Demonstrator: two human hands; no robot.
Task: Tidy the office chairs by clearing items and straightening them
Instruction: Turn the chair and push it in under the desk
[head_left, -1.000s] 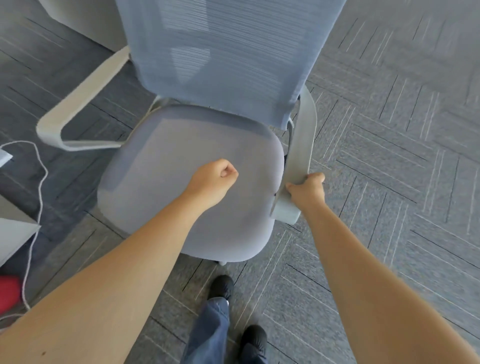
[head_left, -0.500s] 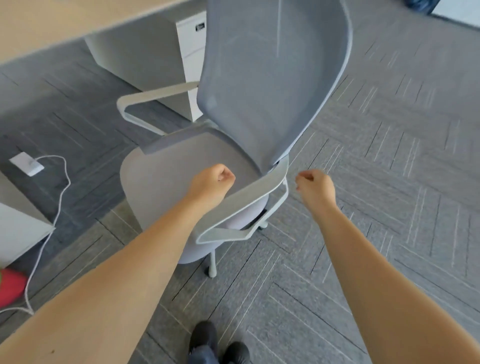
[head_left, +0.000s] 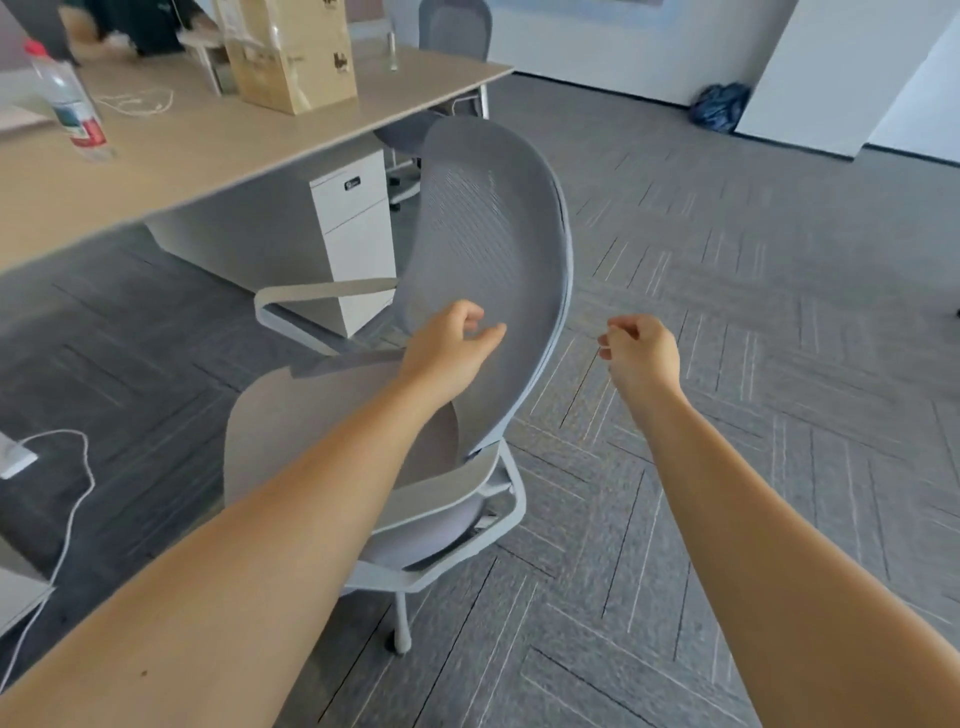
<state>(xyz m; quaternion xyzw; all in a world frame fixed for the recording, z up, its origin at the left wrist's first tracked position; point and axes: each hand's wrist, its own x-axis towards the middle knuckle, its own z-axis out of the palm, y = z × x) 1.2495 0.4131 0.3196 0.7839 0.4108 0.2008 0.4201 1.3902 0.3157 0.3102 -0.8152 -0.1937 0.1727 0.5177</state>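
Standing on grey carpet beside the desk (head_left: 218, 156), the office chair (head_left: 488, 249) is gripped by neither hand; left hand (head_left: 452, 348) hovers before its mesh backrest, fingers loosely curled; right hand (head_left: 641, 353) hangs just right of it, fingers curled, empty.

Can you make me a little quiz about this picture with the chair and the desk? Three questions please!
1. True or false: the right hand is gripping the chair.
2. What colour is the cap of the bottle on the desk: A red, B blue, C green?
3. Fill in: the cardboard box stands on the ____.

Key:
1. False. It is held over the carpet, beside the chair and apart from it. The left hand is in front of the chair's back, and neither hand holds anything.
2. A.
3. Desk.
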